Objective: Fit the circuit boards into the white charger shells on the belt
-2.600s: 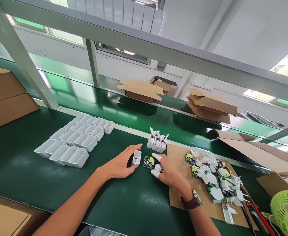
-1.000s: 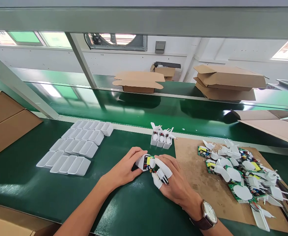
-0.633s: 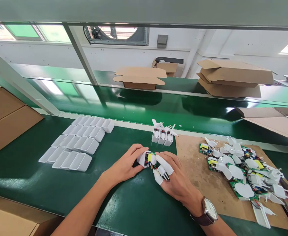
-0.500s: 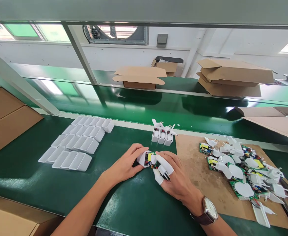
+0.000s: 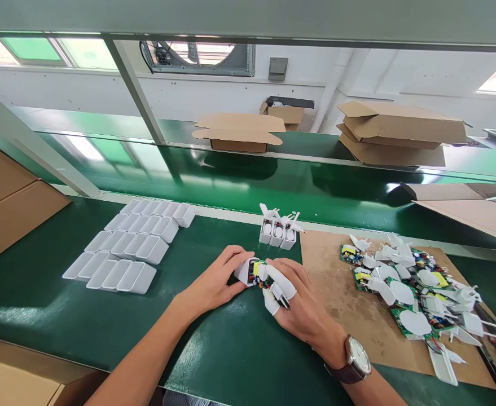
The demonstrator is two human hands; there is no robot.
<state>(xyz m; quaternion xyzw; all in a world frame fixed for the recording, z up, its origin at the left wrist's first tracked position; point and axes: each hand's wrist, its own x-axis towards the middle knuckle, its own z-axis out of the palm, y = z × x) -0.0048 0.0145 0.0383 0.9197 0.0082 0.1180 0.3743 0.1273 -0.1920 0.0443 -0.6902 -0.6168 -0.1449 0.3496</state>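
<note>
Near the front middle of the green table, my left hand [image 5: 218,282] is closed around a white plastic case [image 5: 242,272]. A circuit board [image 5: 257,273] with a yellow part and a white round pad sits partly in the case's mouth. My right hand [image 5: 301,301] grips the board's other end, where a white plug piece [image 5: 278,293] with dark prongs hangs. White coverings are on some of its fingertips. Whether the board touches the case's inside is hidden.
Rows of white cases [image 5: 135,245] lie at left. Three filled cases [image 5: 277,232] stand behind my hands. Circuit boards with white parts [image 5: 408,287] are heaped on a brown cardboard sheet [image 5: 332,282] at right. Cardboard boxes [image 5: 239,144] stand on the far ledge.
The whole view has shifted slightly. Both hands keep nearly the same hold on the case and the board, with little visible movement.
</note>
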